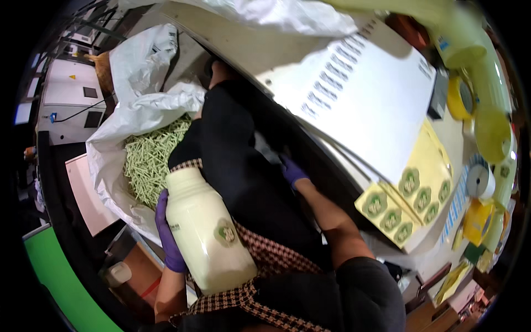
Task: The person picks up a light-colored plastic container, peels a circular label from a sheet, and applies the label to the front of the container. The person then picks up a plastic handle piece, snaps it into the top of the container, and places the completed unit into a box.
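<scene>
A large pale yellow-green bottle [204,235] lies tilted across my lap, its wide neck pointing away from me. On its side is a green and yellow sticker [225,235]. My left hand [170,238], in a purple glove, holds the bottle's left side; its far fingers are hidden by the bottle. Just past the neck, a white sack [105,171] stands open, full of short pale green sticks [152,163]. My right hand [293,171], also gloved in purple, is low beside the table's edge near my leg. Its fingers are dark and partly hidden.
To the right, the table [238,39] carries a white paper pad [359,105], yellow sticker sheets [412,191], tape rolls [460,98] and several pale bottles [492,133]. A cardboard box [133,265] sits at lower left, near a green panel [63,282].
</scene>
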Action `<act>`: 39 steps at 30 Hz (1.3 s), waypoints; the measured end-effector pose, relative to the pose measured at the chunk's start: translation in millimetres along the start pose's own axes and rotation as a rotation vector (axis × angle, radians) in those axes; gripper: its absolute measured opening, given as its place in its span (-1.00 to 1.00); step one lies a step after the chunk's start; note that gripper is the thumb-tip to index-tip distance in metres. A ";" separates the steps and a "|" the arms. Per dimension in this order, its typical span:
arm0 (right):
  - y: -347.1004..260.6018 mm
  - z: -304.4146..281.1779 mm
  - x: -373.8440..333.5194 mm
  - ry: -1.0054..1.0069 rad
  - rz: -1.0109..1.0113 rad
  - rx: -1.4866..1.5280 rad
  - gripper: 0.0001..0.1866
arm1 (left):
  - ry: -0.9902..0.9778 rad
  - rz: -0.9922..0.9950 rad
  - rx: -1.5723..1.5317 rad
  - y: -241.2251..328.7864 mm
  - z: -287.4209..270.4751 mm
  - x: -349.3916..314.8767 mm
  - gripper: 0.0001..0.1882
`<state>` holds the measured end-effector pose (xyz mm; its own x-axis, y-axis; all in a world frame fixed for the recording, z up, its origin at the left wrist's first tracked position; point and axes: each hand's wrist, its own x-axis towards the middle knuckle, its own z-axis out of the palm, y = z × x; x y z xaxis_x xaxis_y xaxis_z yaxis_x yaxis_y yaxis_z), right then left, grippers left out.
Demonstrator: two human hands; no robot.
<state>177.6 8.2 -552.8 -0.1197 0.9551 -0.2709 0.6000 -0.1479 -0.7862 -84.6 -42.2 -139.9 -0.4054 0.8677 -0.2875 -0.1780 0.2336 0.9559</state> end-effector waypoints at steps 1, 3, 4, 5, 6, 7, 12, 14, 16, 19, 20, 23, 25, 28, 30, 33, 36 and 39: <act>21.1 27.7 27.1 0.042 -0.061 -0.021 -0.50 | -0.016 -0.024 -0.025 6.6 9.6 11.6 -0.44; 18.7 29.2 52.2 -0.043 0.021 -0.030 -0.52 | -0.004 -0.013 0.014 2.8 4.6 13.0 -0.44; 14.4 29.1 53.3 -0.095 0.078 -0.029 -0.52 | -0.015 -0.030 0.037 3.6 1.6 8.0 -0.44; 11.4 26.2 53.3 -0.143 0.136 -0.026 -0.53 | -0.025 -0.035 0.053 6.6 3.7 5.4 -0.45; 8.9 22.5 51.2 -0.178 0.193 -0.012 -0.53 | -0.043 -0.038 0.074 9.1 4.9 4.4 -0.45; 5.1 17.3 47.6 -0.207 0.247 0.008 -0.54 | -0.050 -0.021 0.060 7.7 3.4 2.8 -0.46; -86.2 -85.8 -9.8 -0.365 0.113 0.043 -0.71 | -0.169 0.080 0.415 -10.6 -29.4 4.7 -0.46; -113.8 -122.8 -59.1 -0.089 -0.141 0.140 -0.72 | -0.170 0.235 0.670 3.0 -9.2 -3.3 -0.47; -151.8 -167.4 -98.7 0.056 -0.148 0.106 -0.64 | -0.160 0.132 0.349 -10.8 -18.4 -8.9 -0.37; -240.0 -263.3 -143.9 0.263 -0.529 -0.363 -0.50 | -0.365 0.592 0.443 -6.0 -32.2 -2.6 -0.47; -258.1 -285.7 -157.0 0.323 -0.547 -0.417 -0.47 | -0.338 0.549 0.442 -12.2 -31.6 -5.0 -0.49; -285.2 -344.4 -150.5 0.713 -0.659 -0.697 -0.59 | -0.405 0.536 0.262 -15.9 -25.1 0.9 -0.48; -286.7 -384.9 -120.0 0.781 -0.518 -0.755 -0.55 | -0.434 0.500 0.231 -17.7 -19.3 6.6 -0.48; -330.4 -395.4 -121.6 0.823 -0.584 -0.999 -0.42 | -0.477 0.584 0.261 -13.0 -18.8 11.4 -0.51; -360.0 -360.0 -152.3 0.553 -0.652 -0.751 -0.16 | -0.471 0.624 0.293 -16.1 -16.2 10.4 -0.52; -364.8 -271.8 -186.5 -0.123 -0.839 -0.430 0.33 | -0.463 0.636 0.374 -25.5 -11.4 19.8 -0.53; -341.0 -203.6 -203.2 -0.084 -0.699 -0.272 -0.07 | -0.500 0.550 0.414 -7.0 -8.2 13.1 -0.49; -330.0 -186.0 -201.7 0.116 -0.657 -0.205 -0.30 | -0.715 0.844 0.671 32.0 -45.5 -9.4 -0.50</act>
<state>150.9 -87.9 -135.4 -0.4307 0.8530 0.2948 0.5706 0.5105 -0.6433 -127.3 -62.9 -109.4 0.4321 0.8458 0.3128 0.4630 -0.5058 0.7279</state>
